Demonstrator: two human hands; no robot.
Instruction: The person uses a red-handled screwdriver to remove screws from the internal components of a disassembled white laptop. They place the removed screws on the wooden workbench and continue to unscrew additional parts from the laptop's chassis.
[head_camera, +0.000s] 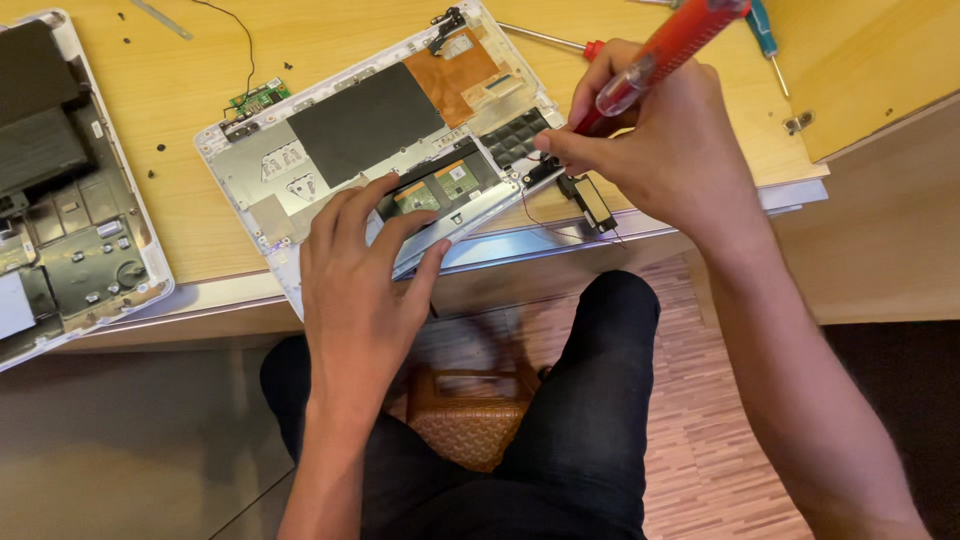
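Pressure is being applied by the left hand (365, 270), fingers spread flat on the opened laptop base (390, 130) overhanging the desk edge (215, 290). A red-handled screwdriver (655, 55) is being pinched by the right hand (655, 140); a slip could gouge the touchpad board (445, 182).

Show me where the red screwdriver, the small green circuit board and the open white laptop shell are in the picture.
red screwdriver (665, 50), head view, on its red handle.
small green circuit board (259, 97), head view, on its middle.
open white laptop shell (240, 172), head view, on the grey metal plate at its left side.
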